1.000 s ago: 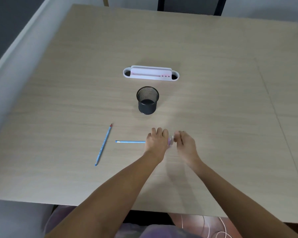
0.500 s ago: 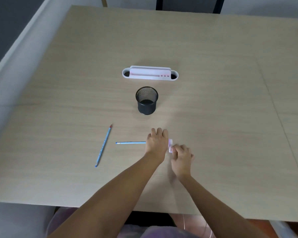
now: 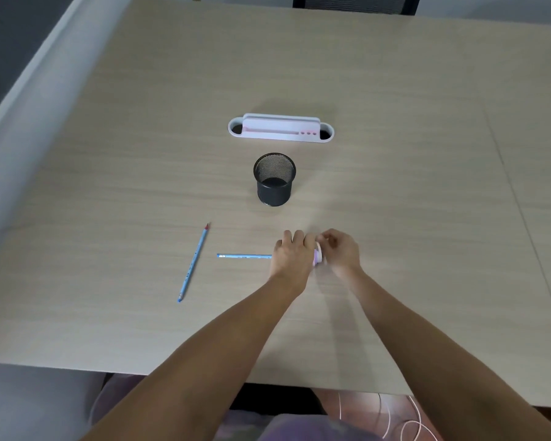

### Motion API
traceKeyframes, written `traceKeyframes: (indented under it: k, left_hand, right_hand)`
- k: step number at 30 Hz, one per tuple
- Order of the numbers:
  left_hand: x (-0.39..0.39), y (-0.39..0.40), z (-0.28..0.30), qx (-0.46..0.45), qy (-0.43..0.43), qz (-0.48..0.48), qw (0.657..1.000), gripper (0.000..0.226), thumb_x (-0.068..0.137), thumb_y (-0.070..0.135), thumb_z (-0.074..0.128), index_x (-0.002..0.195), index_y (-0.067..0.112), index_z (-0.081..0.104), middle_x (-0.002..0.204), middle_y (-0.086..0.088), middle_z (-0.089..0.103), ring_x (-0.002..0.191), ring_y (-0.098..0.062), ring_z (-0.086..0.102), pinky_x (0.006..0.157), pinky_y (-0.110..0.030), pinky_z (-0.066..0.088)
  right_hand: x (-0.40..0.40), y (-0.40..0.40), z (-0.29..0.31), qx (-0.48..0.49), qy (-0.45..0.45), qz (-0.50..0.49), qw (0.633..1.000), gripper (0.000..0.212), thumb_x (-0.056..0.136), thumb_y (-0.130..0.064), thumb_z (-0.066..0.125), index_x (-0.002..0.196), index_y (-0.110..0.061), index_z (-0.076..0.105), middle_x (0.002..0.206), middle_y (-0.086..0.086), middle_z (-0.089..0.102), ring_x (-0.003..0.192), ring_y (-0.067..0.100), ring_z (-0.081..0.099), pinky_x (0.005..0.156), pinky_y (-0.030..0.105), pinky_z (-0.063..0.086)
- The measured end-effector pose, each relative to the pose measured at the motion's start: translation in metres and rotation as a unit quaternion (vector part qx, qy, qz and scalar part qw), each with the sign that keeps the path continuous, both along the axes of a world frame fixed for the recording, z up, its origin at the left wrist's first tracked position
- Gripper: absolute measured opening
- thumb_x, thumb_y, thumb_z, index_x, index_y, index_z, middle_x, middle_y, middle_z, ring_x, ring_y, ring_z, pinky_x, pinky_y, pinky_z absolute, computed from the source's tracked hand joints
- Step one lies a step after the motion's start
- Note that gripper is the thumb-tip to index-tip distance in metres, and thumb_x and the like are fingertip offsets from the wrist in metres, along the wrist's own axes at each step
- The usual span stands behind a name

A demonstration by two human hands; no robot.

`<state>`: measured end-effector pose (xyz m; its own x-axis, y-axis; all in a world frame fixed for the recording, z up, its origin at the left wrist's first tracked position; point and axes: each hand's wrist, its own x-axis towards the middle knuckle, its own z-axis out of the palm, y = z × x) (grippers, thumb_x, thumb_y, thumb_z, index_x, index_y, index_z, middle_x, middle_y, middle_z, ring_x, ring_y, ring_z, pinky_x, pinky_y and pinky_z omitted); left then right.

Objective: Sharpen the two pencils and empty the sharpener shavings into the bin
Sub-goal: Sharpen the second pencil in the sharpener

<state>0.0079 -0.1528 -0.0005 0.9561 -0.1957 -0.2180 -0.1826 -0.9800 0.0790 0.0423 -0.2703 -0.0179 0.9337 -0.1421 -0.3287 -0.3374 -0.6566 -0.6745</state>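
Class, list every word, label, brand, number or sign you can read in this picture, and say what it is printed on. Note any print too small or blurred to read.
No text can be read.
Loose blue pencil: dark marks along the barrel, too small to read.
Held blue pencil: small marks, too blurred to read.
White desk organiser: pink dots and a pink strip, no lettering.
Black mesh bin: no label visible.
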Motion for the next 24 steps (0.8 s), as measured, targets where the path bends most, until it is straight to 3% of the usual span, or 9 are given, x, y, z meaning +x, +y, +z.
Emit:
traceKeyframes:
  k: [2, 6, 8, 10, 12, 14, 18, 22, 24]
  left_hand:
    - [0.001, 0.0, 0.002, 0.009, -0.003, 0.006, 1.0, 0.056, 0.066, 0.009, 0.074, 0.111, 0.01, 0.041, 0.107, -0.006, 0.051, 0.098, -0.026, 0.048, 0.069, -0.028, 0.041]
    - [0.0, -0.002, 0.004, 0.012, 0.011, 0.008, 1.0, 0.058, 0.063, 0.002, 0.073, 0.109, 0.009, 0.04, 0.108, -0.007, 0.049, 0.098, -0.026, 0.047, 0.064, -0.028, 0.035]
    - [0.0, -0.002, 0.005, 0.012, 0.007, 0.014, 1.0, 0.058, 0.062, 0.0, 0.073, 0.109, 0.009, 0.039, 0.108, -0.006, 0.049, 0.099, -0.026, 0.047, 0.063, -0.028, 0.034]
    - [0.001, -0.002, 0.004, 0.018, 0.004, 0.008, 1.0, 0.059, 0.062, 0.001, 0.073, 0.109, 0.01, 0.039, 0.108, -0.006, 0.049, 0.099, -0.025, 0.047, 0.063, -0.027, 0.035]
    - [0.0, -0.001, 0.003, 0.012, 0.006, 0.007, 1.0, 0.059, 0.062, 0.0, 0.072, 0.11, 0.009, 0.039, 0.109, -0.008, 0.049, 0.1, -0.027, 0.046, 0.064, -0.028, 0.036]
    - [0.001, -0.001, 0.002, 0.007, 0.005, 0.007, 1.0, 0.059, 0.062, 0.0, 0.072, 0.11, 0.008, 0.039, 0.109, -0.009, 0.049, 0.101, -0.028, 0.046, 0.066, -0.028, 0.038]
    - [0.004, -0.003, 0.001, 0.001, -0.002, 0.017, 1.0, 0.055, 0.067, 0.009, 0.074, 0.11, 0.008, 0.038, 0.109, -0.008, 0.05, 0.101, -0.027, 0.046, 0.064, -0.028, 0.033]
    - [0.003, -0.002, 0.0, 0.014, -0.005, -0.004, 1.0, 0.059, 0.065, 0.01, 0.075, 0.111, 0.009, 0.039, 0.108, -0.008, 0.05, 0.1, -0.027, 0.047, 0.064, -0.028, 0.035]
    - [0.003, -0.003, 0.001, 0.012, -0.001, 0.006, 1.0, 0.059, 0.064, 0.01, 0.077, 0.111, 0.01, 0.04, 0.107, -0.007, 0.051, 0.099, -0.027, 0.048, 0.065, -0.028, 0.038]
  right_hand:
    - [-0.009, 0.005, -0.006, -0.016, 0.002, -0.023, 1.0, 0.02, 0.087, -0.022, 0.053, 0.071, -0.018, 0.065, 0.068, 0.004, 0.068, 0.07, 0.024, 0.062, 0.071, 0.037, 0.046]
    - [-0.053, 0.008, -0.007, -0.086, -0.031, -0.013, 0.996, 0.025, 0.08, -0.003, 0.049, 0.06, -0.015, 0.056, 0.064, 0.007, 0.057, 0.067, 0.03, 0.054, 0.06, 0.036, 0.037]
    - [-0.08, 0.007, -0.004, -0.063, -0.038, 0.014, 0.997, 0.032, 0.086, -0.001, 0.046, 0.059, -0.017, 0.05, 0.064, 0.009, 0.055, 0.063, 0.026, 0.048, 0.062, 0.038, 0.04]
    - [-0.094, 0.0, 0.005, 0.016, -0.041, 0.026, 0.999, 0.04, 0.094, -0.006, 0.041, 0.058, -0.023, 0.041, 0.061, 0.011, 0.051, 0.055, 0.019, 0.039, 0.055, 0.031, 0.036]
    - [-0.088, -0.007, 0.017, 0.06, -0.022, 0.043, 0.997, 0.035, 0.097, -0.016, 0.039, 0.063, -0.014, 0.044, 0.061, 0.01, 0.048, 0.056, 0.017, 0.038, 0.051, 0.022, 0.029]
    - [-0.076, -0.014, 0.026, 0.073, -0.006, 0.075, 0.994, 0.034, 0.098, -0.022, 0.039, 0.069, -0.005, 0.047, 0.064, 0.005, 0.048, 0.059, 0.016, 0.04, 0.052, 0.022, 0.029]
    - [-0.049, -0.015, 0.03, 0.043, -0.048, 0.077, 0.995, 0.033, 0.095, -0.015, 0.043, 0.062, -0.008, 0.045, 0.053, -0.005, 0.04, 0.048, 0.007, 0.035, 0.047, 0.018, 0.029]
    - [-0.005, 0.0, 0.02, 0.039, -0.049, 0.002, 0.998, 0.037, 0.092, -0.018, 0.047, 0.056, -0.011, 0.043, 0.052, 0.001, 0.043, 0.054, 0.017, 0.039, 0.054, 0.029, 0.031]
    - [0.007, 0.003, 0.008, 0.043, -0.02, -0.031, 0.998, 0.025, 0.089, -0.021, 0.052, 0.066, -0.013, 0.058, 0.065, 0.003, 0.061, 0.064, 0.02, 0.055, 0.064, 0.032, 0.043]
